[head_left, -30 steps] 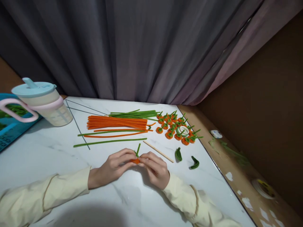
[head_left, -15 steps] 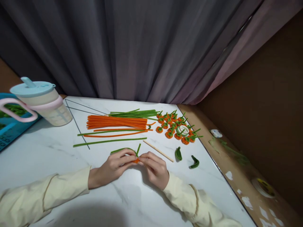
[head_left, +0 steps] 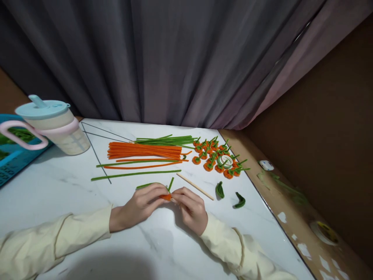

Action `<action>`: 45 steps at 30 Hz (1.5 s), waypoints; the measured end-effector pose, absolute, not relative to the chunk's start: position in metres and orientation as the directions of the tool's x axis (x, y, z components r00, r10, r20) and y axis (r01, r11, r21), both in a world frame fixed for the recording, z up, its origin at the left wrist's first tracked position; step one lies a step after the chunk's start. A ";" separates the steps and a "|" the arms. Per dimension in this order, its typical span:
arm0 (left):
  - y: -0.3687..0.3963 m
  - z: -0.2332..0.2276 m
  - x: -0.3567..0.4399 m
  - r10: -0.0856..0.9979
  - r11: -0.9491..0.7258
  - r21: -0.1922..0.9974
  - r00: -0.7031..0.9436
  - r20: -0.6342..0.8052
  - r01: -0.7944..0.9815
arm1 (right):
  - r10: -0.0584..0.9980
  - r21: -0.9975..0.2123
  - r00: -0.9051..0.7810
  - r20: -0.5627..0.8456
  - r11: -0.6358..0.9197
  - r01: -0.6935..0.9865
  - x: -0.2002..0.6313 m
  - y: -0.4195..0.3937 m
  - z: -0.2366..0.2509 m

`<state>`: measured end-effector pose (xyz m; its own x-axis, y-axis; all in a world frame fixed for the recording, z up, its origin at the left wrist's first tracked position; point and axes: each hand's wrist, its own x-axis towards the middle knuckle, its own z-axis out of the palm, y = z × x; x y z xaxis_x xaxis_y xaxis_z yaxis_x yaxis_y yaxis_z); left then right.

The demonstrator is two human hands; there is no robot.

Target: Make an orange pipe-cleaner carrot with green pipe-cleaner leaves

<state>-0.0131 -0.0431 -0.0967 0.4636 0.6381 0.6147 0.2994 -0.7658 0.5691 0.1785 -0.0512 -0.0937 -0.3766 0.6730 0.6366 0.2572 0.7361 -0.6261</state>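
Green strip (head_left: 144,186): it has moved; half a second ago it arched above the knuckles of the left hand (head_left: 144,204), now it is lower and only its left end shows. I judge that it is being drawn toward the orange piece (head_left: 166,197), so the shaping continues.
Curtain (head_left: 163,62): grey, hanging behind everything; from my distant place I see no difference in it.
Bench (head_left: 116,194): white and marbled, with its things lying as in the earlier frame.
Cup (head_left: 65,134): standing at the left, well apart from both hands.
Orange bundle (head_left: 144,151): lying beyond the hands, as earlier.
Left hand: clamped with thumb and fingers on the left side of the orange piece.
Right hand (head_left: 190,208): fingertips pinched on its right side, almost unmoved.
Wooden stick (head_left: 194,186): lying slantwise near the right hand.
Orange piece: between both hands; more of it shows than half a second ago. Whether it touches the bench, I cannot tell.
Green stem (head_left: 170,184): rising from it, slightly tilted.
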 end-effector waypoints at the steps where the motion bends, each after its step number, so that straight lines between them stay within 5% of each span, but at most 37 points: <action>1: -0.043 -0.097 -0.013 0.652 -0.754 0.585 0.456 0.606 0.301 | 0.681 -0.634 -0.368 0.633 0.729 0.258 0.179 -0.051 -0.094; 5: -0.041 -0.095 -0.013 0.694 -0.714 0.627 0.430 0.578 0.310 | 0.685 -0.604 -0.317 0.656 0.728 0.325 0.179 -0.051 -0.097; 14: -0.042 -0.088 -0.009 0.774 -0.621 0.735 0.359 0.521 0.273 | 0.484 -0.217 -0.379 0.789 0.796 0.565 0.175 -0.055 -0.095; 29: -0.045 -0.097 -0.002 0.950 -0.109 0.993 0.299 0.092 0.042 | 0.486 -0.211 -0.420 0.767 0.808 0.549 0.177 -0.050 -0.097; 39: -0.049 -0.091 -0.002 0.918 -0.316 0.932 0.304 0.254 0.175 | 0.506 -0.187 -0.445 0.739 0.788 0.586 0.176 -0.053 -0.092; 45: -0.050 -0.093 -0.002 0.915 -0.320 0.926 0.318 0.248 0.198 | 0.463 -0.041 -0.497 0.734 0.761 0.648 0.177 -0.053 -0.095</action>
<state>-0.0020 -0.0499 -0.0926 0.3182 0.9149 0.2484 0.1985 -0.3205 0.9262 0.1765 -0.0529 -0.0945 -0.4973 0.4632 0.7336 0.6476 0.7608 -0.0414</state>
